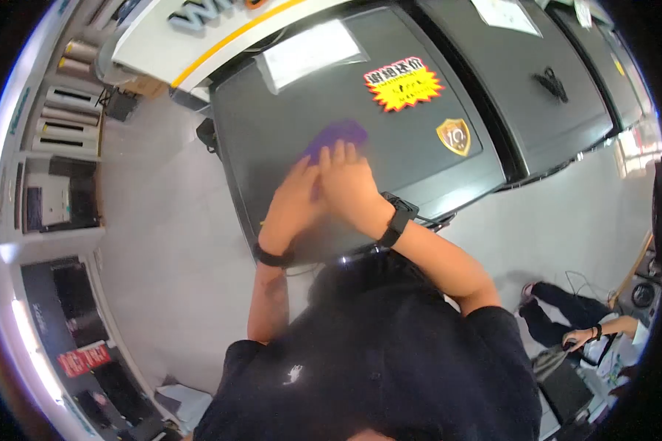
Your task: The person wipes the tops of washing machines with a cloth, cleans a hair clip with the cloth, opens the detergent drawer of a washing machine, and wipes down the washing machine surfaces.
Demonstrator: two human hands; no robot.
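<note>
A purple cloth is bunched over the dark grey top of an appliance, blurred by motion. My right hand is on the cloth, its fingers bent over the near edge. Close against it, my left hand also has hold of the cloth, and a bit of purple shows between the two hands. Part of the left fingers is hidden behind the right hand. A black watch is on my right wrist and a dark band on my left.
A papered plastic sleeve, a yellow starburst sticker and a gold shield sticker lie on the top. A second dark appliance stands to the right, bearing a black cable. Another person is at lower right.
</note>
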